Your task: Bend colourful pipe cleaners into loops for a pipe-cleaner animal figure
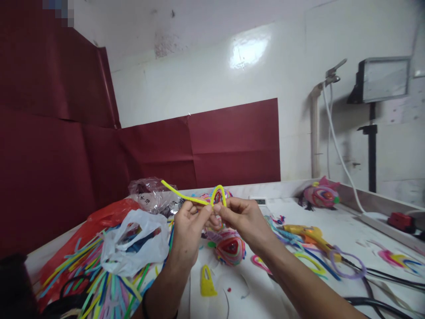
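Note:
Between both hands is a bright yellow pipe cleaner, one end running straight out to the upper left and the other part bent into a loop. My left hand pinches it near the base of the loop. My right hand grips the loop's foot, its fingertips close against the left ones. Below the hands lies a round ornament wound in colourful pipe cleaners with a red centre. A flat yellow piece with an open loop rests nearer to me. The fingertips partly hide the bend.
At left, a white plastic bag lies over many loose coloured pipe cleaners and a red bag. On the right are a yellow glue gun, a purple ring, black cables and another colourful ornament. A power strip runs along the edge.

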Motion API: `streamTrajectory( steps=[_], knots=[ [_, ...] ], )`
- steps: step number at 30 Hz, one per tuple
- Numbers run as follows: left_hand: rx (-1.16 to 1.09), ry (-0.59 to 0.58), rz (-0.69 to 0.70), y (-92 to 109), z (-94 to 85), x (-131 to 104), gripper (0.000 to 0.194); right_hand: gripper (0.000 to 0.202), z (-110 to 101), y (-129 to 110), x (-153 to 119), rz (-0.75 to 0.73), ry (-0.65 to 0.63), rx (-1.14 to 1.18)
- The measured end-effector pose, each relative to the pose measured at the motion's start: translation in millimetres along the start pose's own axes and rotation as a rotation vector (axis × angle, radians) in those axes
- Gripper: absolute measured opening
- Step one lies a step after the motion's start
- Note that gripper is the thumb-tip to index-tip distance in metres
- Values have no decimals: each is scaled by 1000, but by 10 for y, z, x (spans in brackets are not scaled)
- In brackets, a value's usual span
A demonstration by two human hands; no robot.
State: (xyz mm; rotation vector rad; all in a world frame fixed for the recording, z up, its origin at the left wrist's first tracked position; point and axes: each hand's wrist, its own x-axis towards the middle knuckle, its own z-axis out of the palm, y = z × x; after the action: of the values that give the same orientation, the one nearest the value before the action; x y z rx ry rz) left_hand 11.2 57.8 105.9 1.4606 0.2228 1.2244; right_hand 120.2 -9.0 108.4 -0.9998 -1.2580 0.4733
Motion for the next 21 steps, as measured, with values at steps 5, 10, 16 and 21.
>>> streamTrajectory(
  steps=[5, 10, 16, 21],
  knots=[
    [30, -20, -8, 0, 10, -22, 13, 39, -4, 0, 3, 8, 52, -36],
    [34, -3, -1, 15, 38, -39, 15, 38, -12, 2, 12, -5, 100, -118],
    [36, 54, -13, 16, 54, -50, 18, 36, -13, 32, 16, -28, 136, -160],
    [111, 73, -1, 7, 48, -51, 17, 35, -12, 67, 26, -66, 159, -200]
  ],
)
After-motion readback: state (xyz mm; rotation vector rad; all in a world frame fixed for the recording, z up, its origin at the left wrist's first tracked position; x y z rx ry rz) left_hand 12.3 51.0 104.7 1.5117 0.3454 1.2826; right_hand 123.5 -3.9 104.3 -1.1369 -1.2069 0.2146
